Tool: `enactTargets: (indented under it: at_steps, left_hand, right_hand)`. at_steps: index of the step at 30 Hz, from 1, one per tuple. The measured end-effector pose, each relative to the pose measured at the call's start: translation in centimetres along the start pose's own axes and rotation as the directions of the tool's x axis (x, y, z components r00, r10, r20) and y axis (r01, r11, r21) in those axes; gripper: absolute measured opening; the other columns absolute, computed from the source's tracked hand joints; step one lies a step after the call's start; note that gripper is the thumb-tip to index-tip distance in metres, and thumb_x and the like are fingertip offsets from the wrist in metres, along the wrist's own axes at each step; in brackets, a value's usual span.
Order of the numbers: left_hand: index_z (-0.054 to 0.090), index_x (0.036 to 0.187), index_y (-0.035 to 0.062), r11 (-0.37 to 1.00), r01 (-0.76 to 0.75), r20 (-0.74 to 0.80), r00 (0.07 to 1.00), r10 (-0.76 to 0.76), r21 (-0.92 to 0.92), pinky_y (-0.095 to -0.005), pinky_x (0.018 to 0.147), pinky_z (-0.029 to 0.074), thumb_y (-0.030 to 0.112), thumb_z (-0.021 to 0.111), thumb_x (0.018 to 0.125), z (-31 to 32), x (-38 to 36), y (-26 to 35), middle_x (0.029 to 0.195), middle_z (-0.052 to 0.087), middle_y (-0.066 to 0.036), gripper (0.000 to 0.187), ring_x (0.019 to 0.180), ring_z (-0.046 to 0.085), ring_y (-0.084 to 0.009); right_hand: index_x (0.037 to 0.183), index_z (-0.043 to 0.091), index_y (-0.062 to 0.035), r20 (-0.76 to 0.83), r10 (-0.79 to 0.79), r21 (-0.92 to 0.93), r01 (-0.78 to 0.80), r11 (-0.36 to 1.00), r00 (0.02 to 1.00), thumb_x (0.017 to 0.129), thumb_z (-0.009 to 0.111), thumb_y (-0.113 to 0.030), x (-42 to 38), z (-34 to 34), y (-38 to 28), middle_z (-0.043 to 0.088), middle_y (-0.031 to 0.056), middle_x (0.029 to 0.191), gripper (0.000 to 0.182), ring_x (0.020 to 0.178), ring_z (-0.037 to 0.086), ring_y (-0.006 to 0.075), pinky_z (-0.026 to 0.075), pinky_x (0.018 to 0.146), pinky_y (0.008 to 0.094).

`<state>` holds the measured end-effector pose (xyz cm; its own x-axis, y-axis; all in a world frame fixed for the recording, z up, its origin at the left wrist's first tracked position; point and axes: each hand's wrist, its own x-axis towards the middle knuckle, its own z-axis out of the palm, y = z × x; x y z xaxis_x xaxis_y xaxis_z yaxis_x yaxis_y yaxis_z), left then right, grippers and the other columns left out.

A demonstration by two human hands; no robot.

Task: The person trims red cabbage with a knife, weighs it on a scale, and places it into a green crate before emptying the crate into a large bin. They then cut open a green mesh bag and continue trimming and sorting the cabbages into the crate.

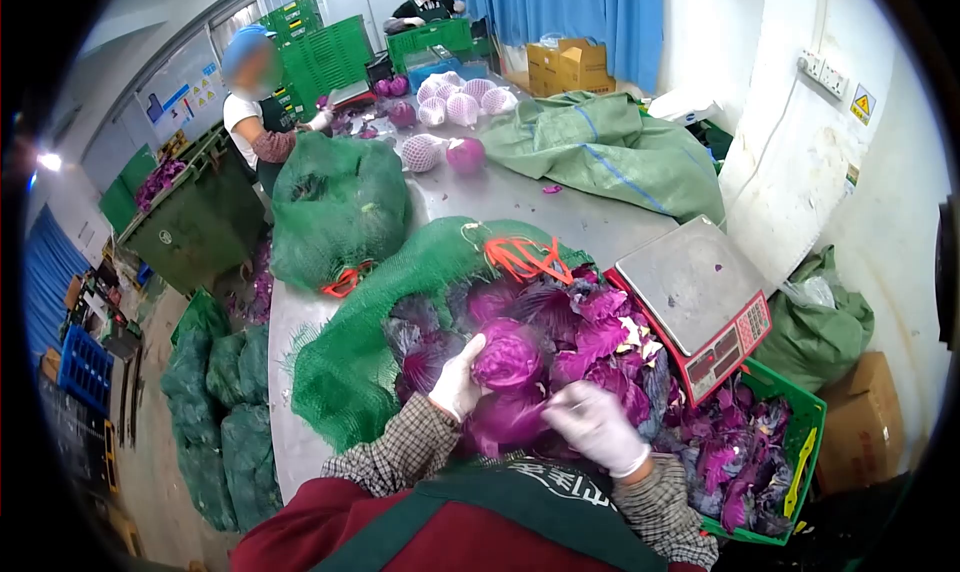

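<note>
My left hand (458, 380), in a white glove, grips the left side of a round red cabbage (508, 355) with its thumb along the edge. Just to the right, my gloved right hand (598, 427) has its fingers curled at a motion-blurred purple cabbage leaf (508, 420) below the head. Loose red cabbage leaves (605, 347) are heaped around both hands. Behind them, an open green mesh sack (345, 377) with orange drawstrings (527, 259) lies on the metal table (300, 417), dark cabbages at its mouth.
A red scale (690, 292) stands to the right, above a green crate (815, 422) of leaves. A full mesh sack (340, 207), a green woven sack (600, 152) and net-wrapped cabbages (462, 109) lie farther back. Two people (258, 122) work beyond. Filled sacks (245, 462) stand on the left floor.
</note>
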<state>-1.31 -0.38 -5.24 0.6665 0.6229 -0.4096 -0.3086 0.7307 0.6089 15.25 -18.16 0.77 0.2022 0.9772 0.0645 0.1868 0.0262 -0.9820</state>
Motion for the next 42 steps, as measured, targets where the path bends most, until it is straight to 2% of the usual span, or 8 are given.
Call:
enactTargets:
  at_steps: [1,3,11,21,30,31,33,42]
  left_hand:
    - [0.051,0.127,0.0039,0.998,-0.026,-0.013,1.0,0.026,-0.058,-0.0453,0.097,0.045,0.031,0.063,0.089,0.0,-0.6,0.3,0.123,0.06,-0.011,0.048,0.109,0.06,-0.0238]
    - [0.049,0.129,0.0028,0.996,-0.086,0.104,0.991,0.087,-0.023,-0.0435,0.097,0.047,0.028,0.063,0.09,-0.6,-1.2,1.0,0.123,0.06,-0.011,0.048,0.11,0.06,-0.0231]
    - [0.038,0.136,-0.0024,0.933,-0.299,0.436,0.88,0.188,0.199,-0.0385,0.1,0.045,0.03,0.079,0.071,3.4,-5.1,3.1,0.129,0.054,-0.014,0.083,0.115,0.056,-0.0233]
    - [0.038,0.138,0.0002,0.888,-0.292,0.435,0.893,0.119,0.356,-0.0377,0.103,0.042,0.027,0.083,0.067,3.4,-6.9,3.7,0.13,0.053,-0.013,0.088,0.118,0.053,-0.0219]
    - [0.026,0.144,0.0009,0.912,-0.244,0.581,0.814,0.008,0.329,-0.0397,0.104,0.04,0.034,0.089,0.059,3.1,-7.4,4.2,0.13,0.051,-0.014,0.111,0.119,0.052,-0.0232]
    - [0.026,0.144,0.0008,0.897,-0.265,0.593,0.805,0.004,0.353,-0.0396,0.104,0.04,0.035,0.089,0.059,2.8,-7.1,4.4,0.13,0.051,-0.014,0.112,0.119,0.052,-0.0233]
    - [0.025,0.144,0.0006,0.867,-0.301,0.609,0.793,-0.004,0.397,-0.0392,0.104,0.04,0.035,0.09,0.058,2.1,-6.7,4.5,0.13,0.051,-0.015,0.114,0.12,0.052,-0.0235]
    - [0.025,0.146,0.006,0.874,-0.126,0.652,0.718,-0.246,0.469,-0.0357,0.102,0.04,0.025,0.085,0.066,3.4,-6.6,4.5,0.132,0.05,-0.014,0.102,0.119,0.051,-0.0211]
  right_hand:
    - [0.108,0.058,-0.0008,-0.117,0.161,0.117,-0.147,0.982,0.98,0.08,0.071,-0.017,0.1,-1.5,0.4,0.06,0.013,0.085,0.035,0.081,0.061,0.024,0.05,0.074,0.0323]
    - [0.116,0.056,-0.0024,-0.231,-0.322,-0.707,0.069,0.704,0.918,0.079,0.073,-0.019,0.2,-3.9,1.1,0.06,0.0125,0.093,0.044,0.086,0.06,0.023,0.049,0.075,0.0315]
    - [0.118,0.06,-0.0027,-0.112,-0.276,-0.175,0.254,0.951,0.955,0.074,0.079,-0.014,1.3,0.2,-4.7,0.057,0.0072,0.098,0.049,0.091,0.056,0.0191,0.047,0.079,0.0294]
    - [0.105,0.061,-0.0055,0.058,-0.671,-0.609,0.559,0.563,0.739,0.073,0.07,0.003,1.3,0.5,-4.3,0.063,0.008,0.081,0.035,0.067,0.063,0.0251,0.052,0.053,0.0312]
    - [0.081,0.056,-0.0028,-0.268,-0.516,-0.811,0.099,0.577,0.814,0.087,0.055,-0.007,5.0,-3.9,-0.6,0.055,0.012,0.072,0.007,0.066,0.055,0.033,0.047,0.062,0.0423]
    - [0.092,0.059,-0.0005,-0.027,-0.645,-0.965,0.149,0.217,0.764,0.086,0.06,-0.01,5.5,-4.5,-0.1,0.058,0.0105,0.074,0.011,0.069,0.059,0.027,0.049,0.062,0.0375]
    - [0.103,0.06,0.0014,-0.288,-0.124,-0.261,0.046,0.964,0.95,0.084,0.067,-0.015,3.2,-2.5,-3.8,0.062,0.0087,0.084,0.026,0.079,0.062,0.019,0.051,0.066,0.0319]
    - [0.116,0.06,-0.0116,0.269,-0.438,-0.303,0.507,0.807,0.858,0.072,0.08,-0.014,0.5,-0.5,-5.9,0.06,0.0106,0.093,0.048,0.077,0.062,0.0223,0.052,0.064,0.0305]
